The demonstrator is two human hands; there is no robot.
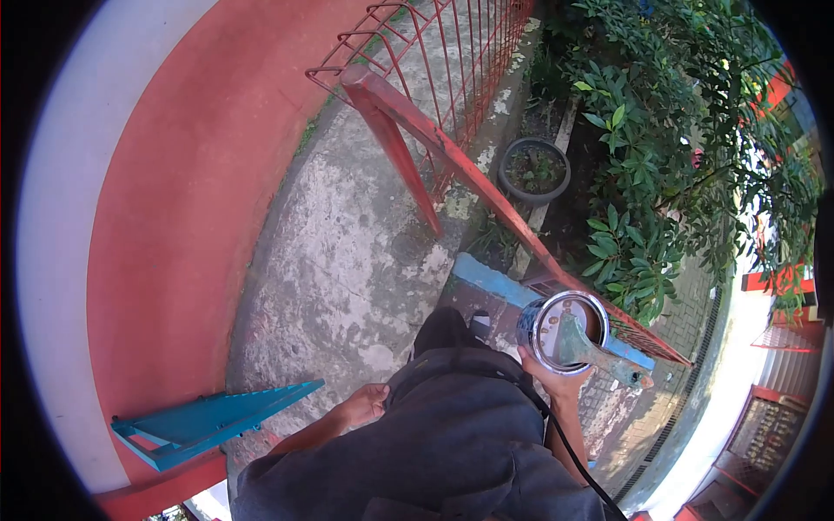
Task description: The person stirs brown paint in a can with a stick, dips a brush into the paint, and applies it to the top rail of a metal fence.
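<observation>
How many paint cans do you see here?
1. A round metal paint can with a paint-smeared brush resting in it is held in the right hand, beside the red metal railing. Others may be hidden behind the person.

Bare concrete floor (pixel 347 252) lies open between the curved red wall (pixel 174 200) and the red metal railing (pixel 452 130); plant pot (pixel 534 169) and bushes (pixel 660 165) crowd beyond it

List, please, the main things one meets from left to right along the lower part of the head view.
Blue triangular bracket → left hand → right hand holding the open paint can → brush handle sticking out of the can.
</observation>
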